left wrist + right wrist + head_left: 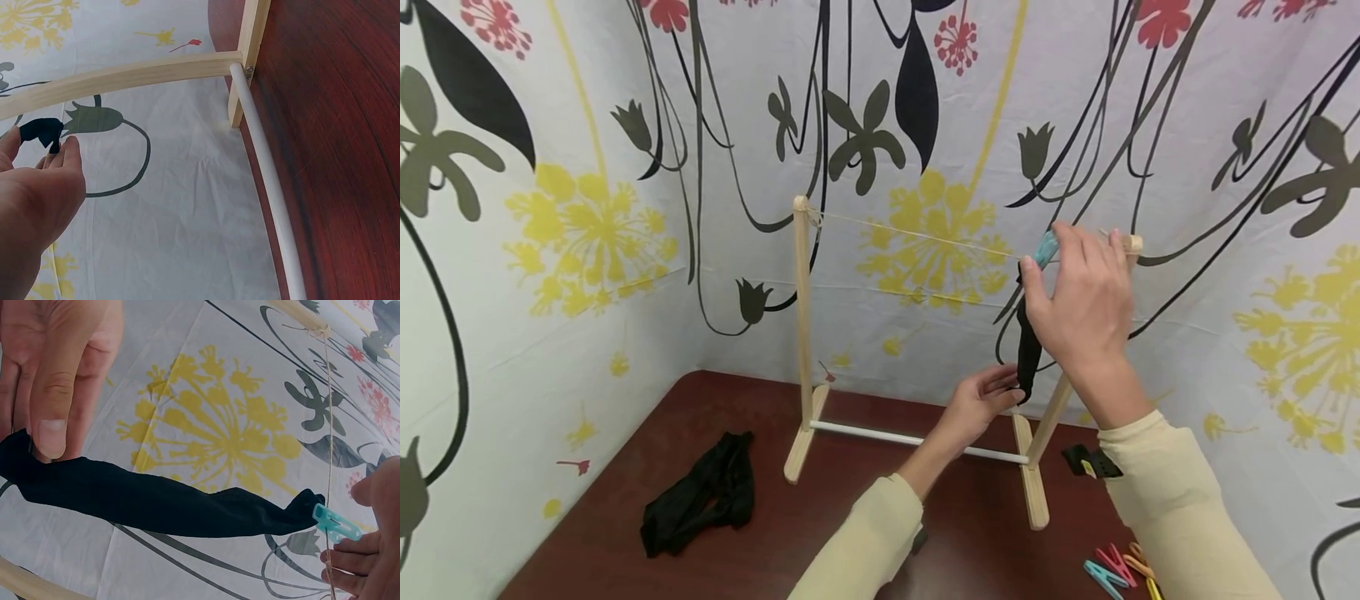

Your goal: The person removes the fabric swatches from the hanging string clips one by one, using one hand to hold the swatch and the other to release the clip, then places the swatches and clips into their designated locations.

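Note:
A narrow black cloth (1028, 350) hangs from the string (925, 237), its top end clipped by a light blue clothespin (336, 524). My left hand (973, 408) pinches the cloth's lower end between thumb and fingers; in the right wrist view the thumb (51, 434) lies over the fabric. Up at the string, my right hand (1082, 304) surrounds the clothespin, thumb on one side and fingers on the other, with a gap showing in the right wrist view. The left wrist view has the cloth's end (42, 131) at my fingertips.
The string spans a wooden frame with two posts (803, 317) and a white lower bar (880, 435). A crumpled black cloth (703, 496) lies left on the dark red table (602, 533). Several coloured clothespins (1116, 567) lie at the front right. Patterned fabric (737, 242) stands behind.

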The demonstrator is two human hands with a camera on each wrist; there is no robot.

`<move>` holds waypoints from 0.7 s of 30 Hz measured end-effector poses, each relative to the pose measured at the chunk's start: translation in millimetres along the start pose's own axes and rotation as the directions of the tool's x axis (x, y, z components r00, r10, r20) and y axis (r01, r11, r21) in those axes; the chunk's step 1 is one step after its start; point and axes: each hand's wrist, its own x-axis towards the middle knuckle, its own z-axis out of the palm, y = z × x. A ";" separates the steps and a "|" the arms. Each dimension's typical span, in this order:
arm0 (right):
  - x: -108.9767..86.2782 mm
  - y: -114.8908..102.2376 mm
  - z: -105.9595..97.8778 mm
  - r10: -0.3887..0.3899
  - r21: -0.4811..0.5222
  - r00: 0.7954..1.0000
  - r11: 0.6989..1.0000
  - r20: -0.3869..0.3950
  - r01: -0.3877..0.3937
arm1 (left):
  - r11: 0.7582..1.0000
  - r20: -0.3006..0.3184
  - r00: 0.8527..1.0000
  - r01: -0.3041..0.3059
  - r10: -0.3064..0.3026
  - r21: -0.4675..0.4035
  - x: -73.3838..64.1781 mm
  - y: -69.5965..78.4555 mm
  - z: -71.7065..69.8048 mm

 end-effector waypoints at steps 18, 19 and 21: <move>-5.5 2.1 -7.3 -0.035 0.082 0.999 0.996 -0.016 0.036 | 0.995 0.023 1.000 0.004 -0.006 0.095 -1.9 5.9 -5.3; -4.6 2.1 -7.5 -0.044 0.088 0.999 0.995 -0.025 0.046 | 0.995 0.020 1.000 0.000 -0.002 0.097 -1.5 5.9 -4.7; -2.7 1.9 -7.9 -0.056 0.102 0.998 0.993 -0.037 0.060 | 0.995 0.013 1.000 -0.006 0.004 0.104 -0.6 5.8 -3.2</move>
